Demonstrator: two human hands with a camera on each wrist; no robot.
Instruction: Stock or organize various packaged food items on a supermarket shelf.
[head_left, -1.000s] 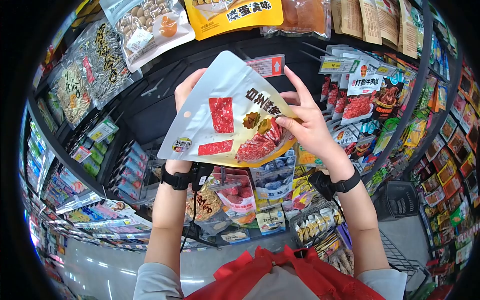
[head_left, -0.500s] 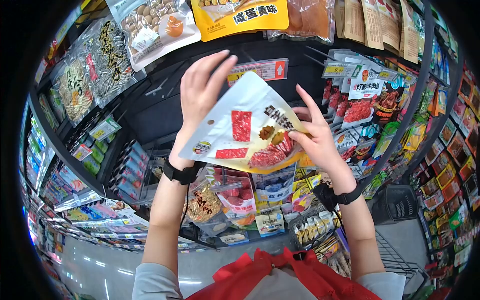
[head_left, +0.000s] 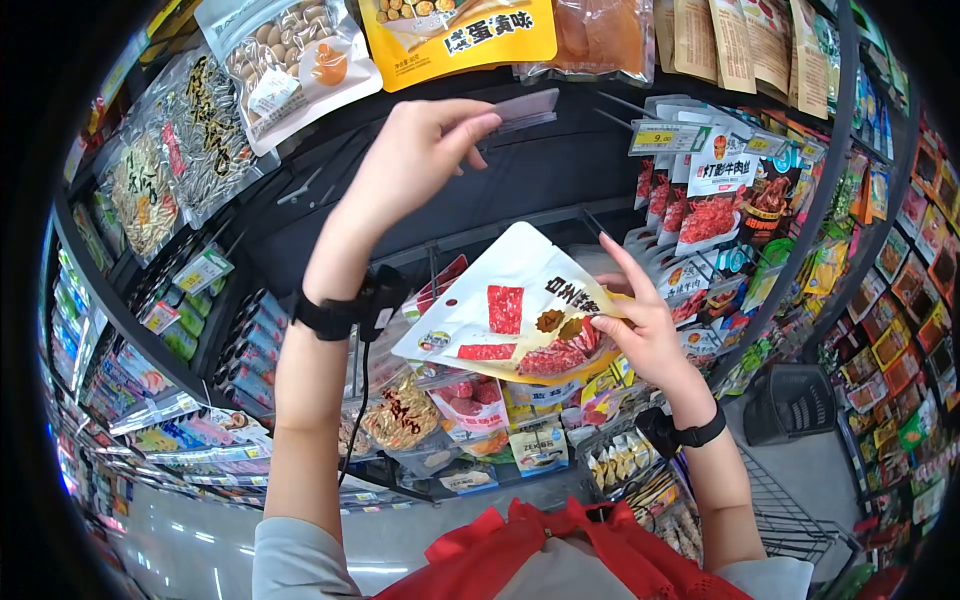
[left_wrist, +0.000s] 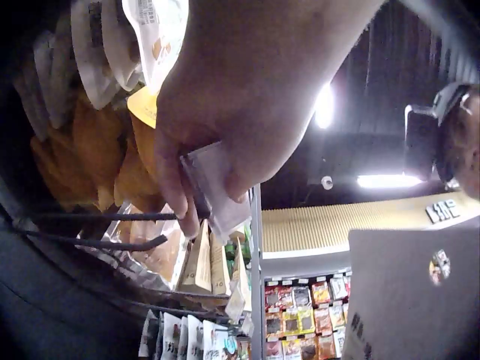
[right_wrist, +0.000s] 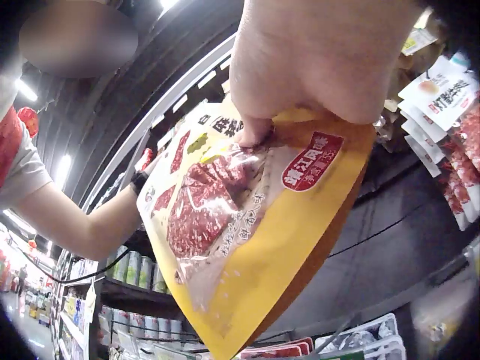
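Observation:
The left hand pinches a clear plastic price-tag holder between thumb and fingers, tilted up on its shelf hook; the left wrist view shows the holder under the thumb. Lower and to the right, the right hand grips a white and yellow snack pouch by its right side, thumb on the printed front. In the right wrist view the pouch hangs below the right hand, its meat picture and yellow bottom showing.
Pouches hang along the top rack, with red-and-white packs on hooks at the right. Bare metal hooks stick out of the dark back panel. A dark basket and a wire cart stand at lower right.
The left hand has left the pouch, moved up and right, and taken hold of the price-tag holder, which has tilted. The right hand has lowered the pouch.

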